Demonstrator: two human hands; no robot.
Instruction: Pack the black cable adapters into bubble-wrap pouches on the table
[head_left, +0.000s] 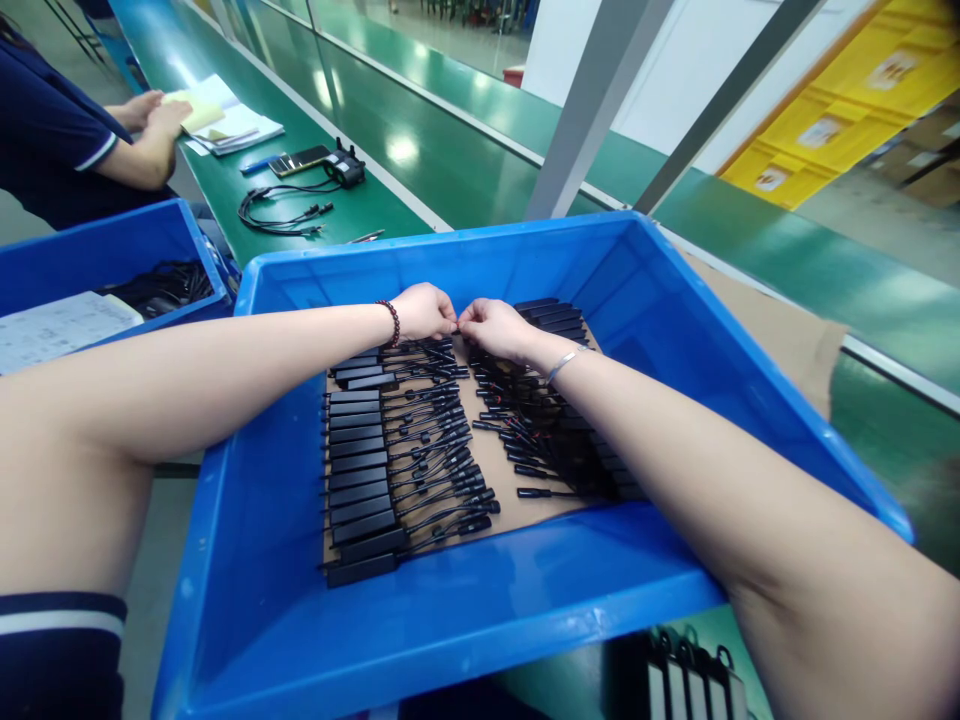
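Observation:
Inside a large blue bin (225, 560), my left hand (424, 312) and my right hand (495, 328) meet fingertip to fingertip near the far side. Both are closed in a pinch. Whatever lies between the fingertips is small and mostly hidden; a speck of red and black shows there. Beneath my hands, slim black boxes with short cables (358, 480) form a left row on brown cardboard (491, 470). A matching right row (555, 315) is partly covered by my right hand and forearm. The connector ends of both rows point toward the middle.
At left, a second blue bin (97, 240) holds black cables and a paper sheet. A co-worker (60, 120) sits beyond with hands on a notebook (232, 125). A phone (300, 160) and cabled black device (343, 165) lie on the green bench. A grey post (589, 110) rises behind my bin.

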